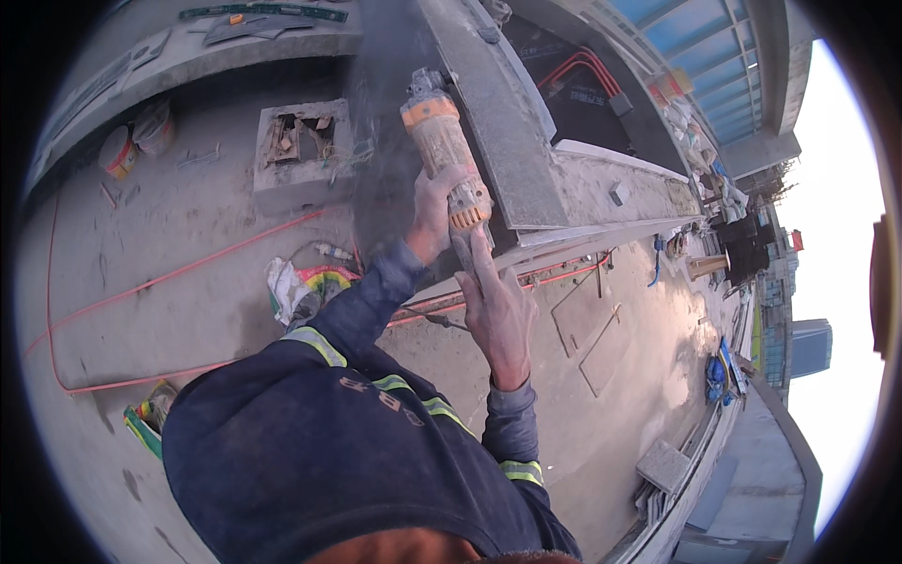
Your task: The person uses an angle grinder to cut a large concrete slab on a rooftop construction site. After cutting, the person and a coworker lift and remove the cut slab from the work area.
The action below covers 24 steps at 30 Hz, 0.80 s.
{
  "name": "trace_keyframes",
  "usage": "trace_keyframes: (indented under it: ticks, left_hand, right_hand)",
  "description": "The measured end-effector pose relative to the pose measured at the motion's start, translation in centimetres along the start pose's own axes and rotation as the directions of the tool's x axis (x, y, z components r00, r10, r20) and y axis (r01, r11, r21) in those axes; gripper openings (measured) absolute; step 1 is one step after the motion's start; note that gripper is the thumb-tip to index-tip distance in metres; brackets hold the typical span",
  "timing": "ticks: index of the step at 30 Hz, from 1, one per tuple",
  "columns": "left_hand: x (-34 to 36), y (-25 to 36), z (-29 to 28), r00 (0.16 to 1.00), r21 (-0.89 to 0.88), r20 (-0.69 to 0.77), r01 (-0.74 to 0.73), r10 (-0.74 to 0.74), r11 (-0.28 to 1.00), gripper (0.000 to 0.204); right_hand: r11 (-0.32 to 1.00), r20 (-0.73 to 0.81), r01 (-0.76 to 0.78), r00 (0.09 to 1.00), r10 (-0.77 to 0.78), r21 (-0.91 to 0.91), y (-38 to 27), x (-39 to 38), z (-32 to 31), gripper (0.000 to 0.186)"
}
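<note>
A dusty orange angle grinder (443,141) is held out ahead of me, its head up against the edge of a grey stone slab (503,150). My left hand (435,211) is wrapped round the grinder's body from the left. At its rear end, my right hand (501,324) grips the narrow tail, with the index finger stretched along it. The grinder's disc cannot be made out. Grey dust (387,85) hangs to the left of the tool's head.
To the left stands a square concrete block (303,193) with a broken, rubble-filled opening. Two buckets (118,152) are farther left. An orange-red hose (188,258) crosses the floor. Colourful sacks (301,287) lie beside my left arm. Stacked slabs (663,465) sit at lower right.
</note>
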<state>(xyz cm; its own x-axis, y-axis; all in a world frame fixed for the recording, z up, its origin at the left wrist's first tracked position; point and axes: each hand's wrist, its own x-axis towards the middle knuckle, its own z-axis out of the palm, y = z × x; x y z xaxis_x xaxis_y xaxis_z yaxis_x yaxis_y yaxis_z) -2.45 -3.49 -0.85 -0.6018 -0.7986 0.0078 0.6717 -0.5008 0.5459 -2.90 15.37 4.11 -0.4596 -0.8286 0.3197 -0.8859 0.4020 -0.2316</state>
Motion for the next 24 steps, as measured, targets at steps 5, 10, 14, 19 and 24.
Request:
trace_keyframes:
  ticks: [5, 10, 14, 19, 24]
  left_hand:
    - [-0.1, -0.7, -0.5, 1.0, 0.006, 0.002, -0.006, 0.006, 1.0, 0.038]
    - [2.1, 0.0, -0.4, 1.0, 0.018, -0.009, -0.012, 0.013, 1.0, 0.036]
    - [1.8, 0.1, -0.3, 1.0, -0.019, -0.011, 0.014, -0.014, 1.0, 0.036]
    - [-0.7, -0.5, 0.1, 1.0, -0.008, 0.001, 0.007, -0.007, 1.0, 0.038]
    - [0.0, -0.6, -0.3, 0.999, 0.013, 0.036, 0.0, 0.0, 1.0, 0.039]
  right_hand:
    - [1.0, 0.022, -0.003, 1.0, 0.003, 0.002, 0.0, -0.6, -0.3, 0.074]
    - [0.997, 0.025, 0.014, 1.0, -0.013, -0.069, 0.4, 1.7, 0.6, 0.075]
    - [0.999, 0.018, 0.011, 1.0, -0.01, -0.051, 0.1, 1.7, 0.6, 0.076]
    - [0.999, 0.069, -0.041, 0.997, 0.041, -0.003, 0.2, -0.8, -0.4, 0.076]
    - [0.999, 0.074, -0.047, 0.996, 0.047, -0.012, 0.1, -0.4, -0.4, 0.076]
